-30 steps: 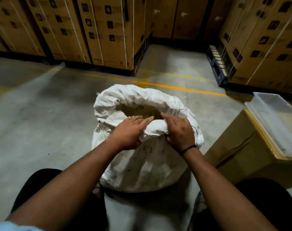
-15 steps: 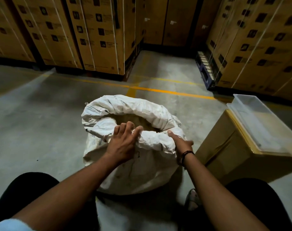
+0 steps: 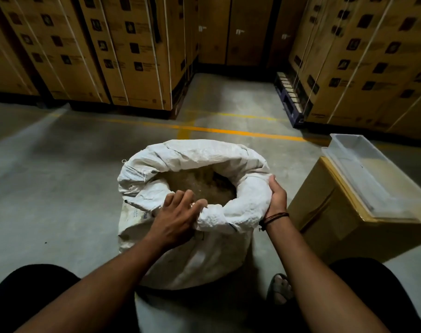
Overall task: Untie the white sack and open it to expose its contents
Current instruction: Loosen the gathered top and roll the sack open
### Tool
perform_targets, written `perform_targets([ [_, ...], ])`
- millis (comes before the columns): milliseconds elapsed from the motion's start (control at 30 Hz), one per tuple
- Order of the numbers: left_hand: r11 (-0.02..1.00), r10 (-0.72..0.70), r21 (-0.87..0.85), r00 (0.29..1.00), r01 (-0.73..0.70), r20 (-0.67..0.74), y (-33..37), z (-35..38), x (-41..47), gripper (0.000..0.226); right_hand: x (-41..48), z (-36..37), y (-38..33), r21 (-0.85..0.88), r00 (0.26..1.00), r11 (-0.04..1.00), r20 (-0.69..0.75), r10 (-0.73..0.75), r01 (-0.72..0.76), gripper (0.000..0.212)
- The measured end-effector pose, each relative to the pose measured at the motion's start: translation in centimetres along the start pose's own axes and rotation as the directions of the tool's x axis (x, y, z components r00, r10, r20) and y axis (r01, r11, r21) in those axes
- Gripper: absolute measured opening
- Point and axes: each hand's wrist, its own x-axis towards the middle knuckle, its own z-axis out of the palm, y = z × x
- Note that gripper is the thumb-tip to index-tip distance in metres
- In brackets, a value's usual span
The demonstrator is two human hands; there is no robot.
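Right grip [image 3: 275, 198] fingers hidden behind sack [image 3: 204, 248] rim

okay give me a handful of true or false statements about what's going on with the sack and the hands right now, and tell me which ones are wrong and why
1. The white sack stands upright on the floor with its mouth open. True.
2. The sack's top edge is rolled down into a thick rim. True.
3. The right hand is inside the sack, scooping. False: it grips the rolled rim from outside, on the right side.
4. The left hand rests on the near edge of the rim. True.
5. The sack is empty. False: a brownish grainy fill shows in the opening.
6. The clear plastic tray lies on the floor. False: it sits on a cardboard box.
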Motion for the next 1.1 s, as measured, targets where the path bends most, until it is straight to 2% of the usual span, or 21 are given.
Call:
perform_targets([
  [67, 1.000, -0.008, 0.029, 1.000, 0.008, -0.004, 0.0, 0.0, 0.3, 0.043, 1.0, -0.1, 0.1, -0.089, 0.999, 0.996, -0.033, 0.013, -0.016, 0.076],
  [167, 0.998, -0.026, 0.051, 1.000, 0.026, 0.004, -0.6, 0.1, 0.6, 0.043, 3.9, -2.1, 0.1, -0.404, 0.953, 0.912, -0.298, -0.056, -0.073, 0.132],
  [200, 0.998, -0.028, 0.050, 1.000, 0.028, 0.012, -0.6, 0.0, 0.6, 0.043, 4.6, -2.8, -0.1, -0.464, 0.947, 0.883, -0.310, -0.090, -0.068, 0.135],
  [267, 0.999, -0.014, 0.048, 1.000, 0.014, 0.012, -0.4, 0.0, 0.4, 0.043, 4.2, -2.7, -0.1, -0.475, 0.983, 0.879, -0.180, -0.039, -0.052, 0.123],
  [333, 0.999, -0.003, 0.037, 1.000, 0.002, 0.020, -0.2, -0.2, 0.0, 0.042, 3.9, -2.2, 0.5, -0.379, 0.995, 0.924, 0.061, 0.079, -0.050, 0.089],
  [367, 0.999, -0.002, 0.035, 1.000, 0.001, 0.031, -0.3, -0.2, -0.1, 0.044, 4.1, -2.0, 0.8, -0.349, 0.988, 0.936, 0.117, 0.100, -0.053, 0.078],
  [500, 0.999, 0.013, 0.045, 0.999, -0.015, 0.048, -1.0, 0.2, -0.3, 0.047, 5.5, -1.2, 0.9, -0.364, 0.973, 0.931, 0.199, 0.116, -0.037, 0.079],
  [600, 0.998, 0.029, 0.054, 0.999, -0.030, 0.023, -1.2, 0.5, -0.2, 0.049, 3.7, 1.0, -0.5, -0.218, 0.948, 0.970, 0.271, 0.165, -0.106, 0.049],
  [633, 0.998, 0.028, 0.064, 1.000, -0.028, 0.003, -1.2, 0.5, 0.0, 0.047, 3.6, 1.1, -0.8, -0.174, 0.947, 0.977, 0.275, 0.166, -0.121, 0.048],
  [700, 0.996, 0.018, 0.083, 0.999, -0.015, -0.040, -1.2, 0.6, 0.3, 0.041, 3.3, 1.1, -1.3, -0.146, 0.961, 0.979, 0.217, 0.173, -0.144, 0.050],
  [733, 0.996, 0.012, 0.093, 0.998, -0.006, -0.059, -1.2, 0.8, 0.5, 0.039, 3.2, 0.9, -1.3, -0.212, 0.980, 0.969, 0.127, 0.153, -0.124, 0.046],
  [800, 0.993, -0.005, 0.120, 0.996, 0.015, -0.089, -1.2, 1.4, 0.6, 0.036, 2.6, 0.6, -1.3, -0.481, 0.989, 0.869, -0.133, 0.057, -0.115, 0.048],
  [833, 0.990, -0.014, 0.139, 0.995, 0.028, -0.100, -1.2, 1.7, 0.6, 0.034, 2.4, 0.5, -1.3, -0.596, 0.949, 0.794, -0.303, -0.083, -0.121, 0.053],
  [867, 0.986, -0.024, 0.160, 0.994, 0.042, -0.111, -1.2, 1.9, 0.6, 0.033, 2.0, 0.4, -1.1, -0.687, 0.862, 0.721, -0.418, -0.288, -0.092, 0.059],
  [900, 0.983, -0.035, 0.177, 0.991, 0.057, -0.128, -1.1, 2.1, 0.6, 0.032, 1.4, 0.9, -0.8, -0.792, 0.770, 0.609, -0.415, -0.485, -0.043, 0.065],
  [933, 0.980, -0.043, 0.188, 0.989, 0.070, -0.143, -1.1, 2.2, 0.7, 0.031, 0.5, 1.7, -0.7, -0.880, 0.705, 0.475, -0.335, -0.625, 0.003, 0.071],
  [967, 0.978, -0.048, 0.193, 0.987, 0.078, -0.156, -1.1, 2.2, 0.8, 0.031, 0.0, 2.6, -0.3, -0.938, 0.705, 0.345, -0.233, -0.670, 0.018, 0.081],
  [1000, 0.977, -0.046, 0.198, 0.985, 0.079, -0.168, -1.1, 2.2, 0.9, 0.031, -0.2, 3.5, 0.2, -0.964, 0.765, 0.265, -0.167, -0.622, 0.005, 0.095],
  [1033, 0.977, -0.040, 0.201, 0.982, 0.077, -0.183, -1.0, 2.3, 0.9, 0.030, -0.3, 4.3, 0.7, -0.966, 0.849, 0.256, -0.163, -0.502, -0.034, 0.111],
  [1067, 0.976, -0.031, 0.207, 0.980, 0.073, -0.197, -1.0, 2.3, 0.8, 0.029, -0.2, 4.8, 1.3, -0.954, 0.914, 0.281, -0.201, -0.353, -0.101, 0.126],
  [1100, 0.975, -0.017, 0.214, 0.978, 0.063, -0.209, -1.0, 2.3, 0.6, 0.029, 0.0, 4.7, 1.9, -0.935, 0.942, 0.311, -0.246, -0.228, -0.169, 0.139],
])
